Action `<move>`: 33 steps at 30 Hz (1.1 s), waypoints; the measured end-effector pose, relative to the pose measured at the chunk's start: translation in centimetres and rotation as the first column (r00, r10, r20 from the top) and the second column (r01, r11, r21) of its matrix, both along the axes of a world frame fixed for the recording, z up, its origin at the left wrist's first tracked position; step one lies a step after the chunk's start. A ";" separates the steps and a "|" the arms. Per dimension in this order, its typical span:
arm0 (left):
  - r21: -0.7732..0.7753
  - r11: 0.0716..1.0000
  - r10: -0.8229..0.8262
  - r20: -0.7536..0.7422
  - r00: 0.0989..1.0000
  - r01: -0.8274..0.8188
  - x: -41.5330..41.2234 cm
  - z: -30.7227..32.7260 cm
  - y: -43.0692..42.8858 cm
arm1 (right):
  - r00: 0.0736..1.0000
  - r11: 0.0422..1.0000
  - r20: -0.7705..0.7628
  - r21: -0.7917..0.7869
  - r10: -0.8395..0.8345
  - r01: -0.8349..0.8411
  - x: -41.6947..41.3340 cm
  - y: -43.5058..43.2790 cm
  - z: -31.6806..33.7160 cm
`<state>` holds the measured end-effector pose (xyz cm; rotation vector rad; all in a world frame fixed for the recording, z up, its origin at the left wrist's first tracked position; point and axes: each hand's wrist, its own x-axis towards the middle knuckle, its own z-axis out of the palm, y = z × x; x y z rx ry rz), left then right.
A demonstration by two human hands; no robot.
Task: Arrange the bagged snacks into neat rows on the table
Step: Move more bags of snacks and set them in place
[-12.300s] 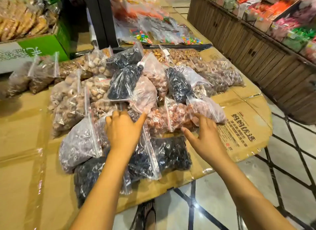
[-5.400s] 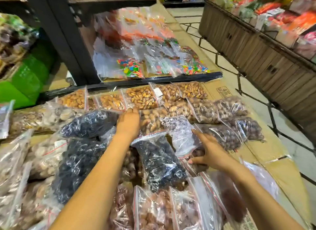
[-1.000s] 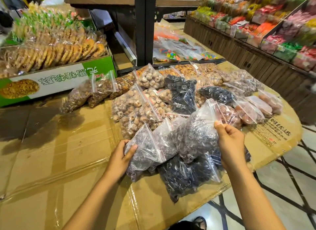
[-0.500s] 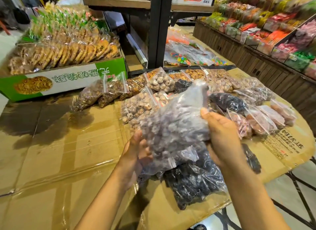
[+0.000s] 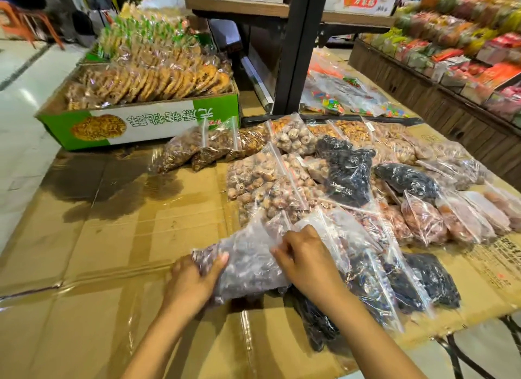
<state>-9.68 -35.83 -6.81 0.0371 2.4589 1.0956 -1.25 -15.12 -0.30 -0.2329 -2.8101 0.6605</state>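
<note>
Lowering the pale purple snack bag (image 5: pixel 248 263) out of the air, I now have it lying on the worktop (image 5: pixel 112 237) beside the dark bags (image 5: pixel 423 282). My left hand (image 5: pixel 191 285) curls its grip round one end and my right hand (image 5: pixel 307 263) pinches the plastic, probably extending the near row.

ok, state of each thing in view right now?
grey bag: held by both hands, low over the cardboard
left hand: grips the grey bag's left end
right hand: fingers curled on the grey bag's top
black bag: lying flat, untouched
pink bags: lying side by side
green box: open, full of cookies
</note>
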 end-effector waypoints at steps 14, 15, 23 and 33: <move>0.042 0.902 -0.373 -0.425 0.825 0.430 -0.6 -0.8 1.0 | 0.956 0.932 0.176 -0.240 -0.233 0.272 -0.4 2.1 -1.2; 0.128 0.914 -0.306 -0.400 0.864 0.384 -0.6 -0.8 1.0 | 0.952 0.915 0.196 -0.286 -0.234 0.283 -0.6 2.1 -1.1; 0.208 0.918 -0.261 -0.327 0.908 0.339 0.6 -0.9 1.6 | 0.940 0.817 0.205 -0.467 -0.271 0.337 0.1 1.3 -0.8; 0.311 0.865 -0.282 -0.346 0.895 0.394 0.0 1.2 1.3 | 0.934 0.793 0.121 -0.499 -0.335 0.349 1.9 2.7 -1.0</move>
